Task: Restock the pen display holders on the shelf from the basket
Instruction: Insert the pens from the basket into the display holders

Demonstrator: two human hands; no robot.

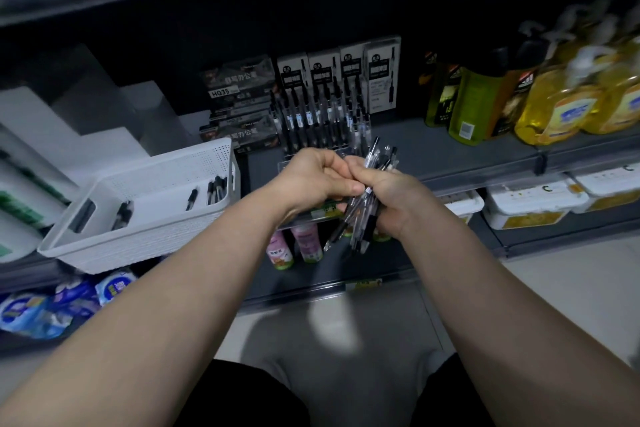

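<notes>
Pens (pixel 356 218) bunched in right hand (pixel 391 198), fist clamped round bundle, tips pointing down. Left hand (pixel 311 180) touching right, fingers curled, pinching at bundle. Both hands just in front of display holder (pixel 318 121) on shelf (pixel 450 152). White basket (pixel 138 246) at left, few pens inside

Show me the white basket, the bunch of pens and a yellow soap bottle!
white basket (pixel 138 246), head view, on its front wall.
bunch of pens (pixel 377 159), head view, on the pens' upper ends.
yellow soap bottle (pixel 566 113), head view, on its front label.
</notes>
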